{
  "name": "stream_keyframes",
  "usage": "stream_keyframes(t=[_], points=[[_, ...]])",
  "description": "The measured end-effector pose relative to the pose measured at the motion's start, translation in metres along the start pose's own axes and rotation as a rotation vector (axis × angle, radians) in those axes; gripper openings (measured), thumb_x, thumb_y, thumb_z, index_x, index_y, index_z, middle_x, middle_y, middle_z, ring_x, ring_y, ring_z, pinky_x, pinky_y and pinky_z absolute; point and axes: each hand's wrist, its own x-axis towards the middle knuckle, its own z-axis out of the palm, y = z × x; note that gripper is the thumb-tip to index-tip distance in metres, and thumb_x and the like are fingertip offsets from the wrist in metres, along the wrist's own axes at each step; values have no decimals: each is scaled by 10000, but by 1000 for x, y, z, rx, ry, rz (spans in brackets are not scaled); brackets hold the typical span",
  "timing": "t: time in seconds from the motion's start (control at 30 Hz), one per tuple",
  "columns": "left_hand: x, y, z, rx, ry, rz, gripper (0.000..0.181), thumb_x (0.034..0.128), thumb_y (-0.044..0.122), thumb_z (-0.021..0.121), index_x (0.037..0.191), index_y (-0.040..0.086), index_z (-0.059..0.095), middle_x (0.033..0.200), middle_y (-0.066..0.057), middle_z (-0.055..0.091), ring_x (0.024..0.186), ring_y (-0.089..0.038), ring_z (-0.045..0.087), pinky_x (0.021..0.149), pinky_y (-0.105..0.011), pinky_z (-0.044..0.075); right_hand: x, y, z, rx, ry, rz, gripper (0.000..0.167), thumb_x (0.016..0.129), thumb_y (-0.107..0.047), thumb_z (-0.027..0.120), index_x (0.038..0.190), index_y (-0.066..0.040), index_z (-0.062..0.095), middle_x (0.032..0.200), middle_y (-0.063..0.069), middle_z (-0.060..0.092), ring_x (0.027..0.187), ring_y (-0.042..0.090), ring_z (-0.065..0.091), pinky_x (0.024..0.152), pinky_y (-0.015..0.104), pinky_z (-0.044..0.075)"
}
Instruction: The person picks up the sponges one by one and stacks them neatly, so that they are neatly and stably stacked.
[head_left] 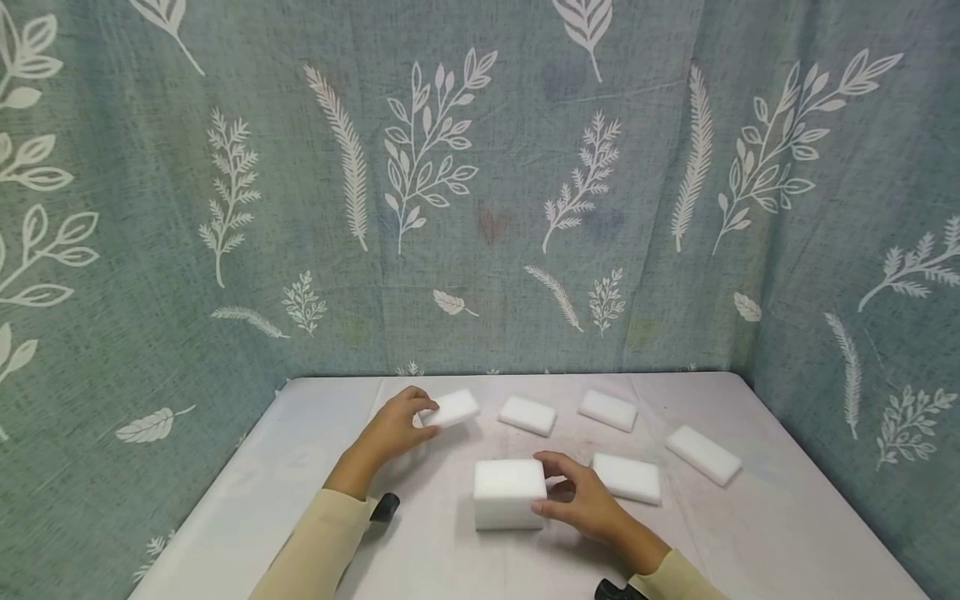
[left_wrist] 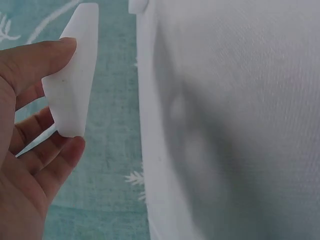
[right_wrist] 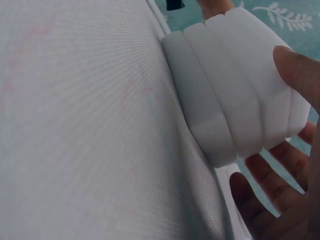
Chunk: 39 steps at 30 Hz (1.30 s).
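Observation:
My left hand [head_left: 393, 427] pinches a white sponge block [head_left: 456, 408] at its left end, tilted and lifted off the table. In the left wrist view, the thumb lies on one face of that sponge [left_wrist: 75, 85] with fingers at its other side. At the front middle stands a stack of white sponges [head_left: 508, 493], laid flat on one another. My right hand [head_left: 588, 504] grips the stack's right end, thumb on the near side and fingers toward the far side. The right wrist view shows several layers in the stack [right_wrist: 220, 90].
Several loose white sponges lie flat behind and right of the stack: one at back middle [head_left: 528, 415], one at back right [head_left: 607, 410], one farther right [head_left: 703, 455], one beside the right hand [head_left: 627, 478]. A leaf-patterned curtain [head_left: 495, 183] surrounds the white-covered table [head_left: 780, 542].

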Motion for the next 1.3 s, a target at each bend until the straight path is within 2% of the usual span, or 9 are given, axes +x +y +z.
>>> stream_keyframes(t=[0.17,0.37,0.53,0.7,0.83,1.0,1.3], points=[[-4,8,-4,8,25,33,395,796,293,823,1136,125,714,1157,15,565,1054,-193,565,879,-390,496,2,21,3,-17,9,-1,659,804,-230,818,1356,-44,510,1142,52,628,1032,231,595,851,416,532],[-8,14,-9,-1,41,73,384,800,302,820,1127,129,717,1154,21,566,1040,-175,561,857,-373,502,3,28,4,9,6,-2,667,798,-279,821,1355,-68,522,1145,47,629,1037,216,595,856,386,533],[-10,20,-13,-3,52,107,383,806,310,815,1128,128,713,1160,22,564,1030,-164,561,842,-365,508,2,22,4,1,7,25,660,800,-240,820,1362,-75,517,1152,53,621,1045,230,588,870,422,524],[-12,25,-16,5,46,136,374,812,319,808,1122,133,715,1157,26,564,1024,-159,562,838,-360,509,0,1,2,13,-3,21,652,804,-185,813,1353,-10,508,1143,97,620,1036,285,588,872,500,510],[-14,28,-18,29,32,152,364,812,329,806,1114,148,716,1160,37,566,1030,-155,566,843,-358,509,-2,-12,-1,15,-12,21,636,808,-185,809,1339,4,514,1132,95,625,1036,284,590,874,512,507],[-18,34,-20,38,14,171,353,812,326,806,1110,159,715,1176,41,565,1055,-154,565,868,-352,507,-3,-13,0,12,-9,-5,623,806,-168,808,1328,16,520,1126,95,632,1024,257,598,860,508,515],[-24,53,-25,-1,-23,251,307,813,291,808,1077,166,715,1154,56,566,1033,-138,570,849,-354,516,-2,-9,-1,39,-7,-62,610,809,-123,797,1323,45,513,1133,125,629,1021,255,600,858,513,516]])
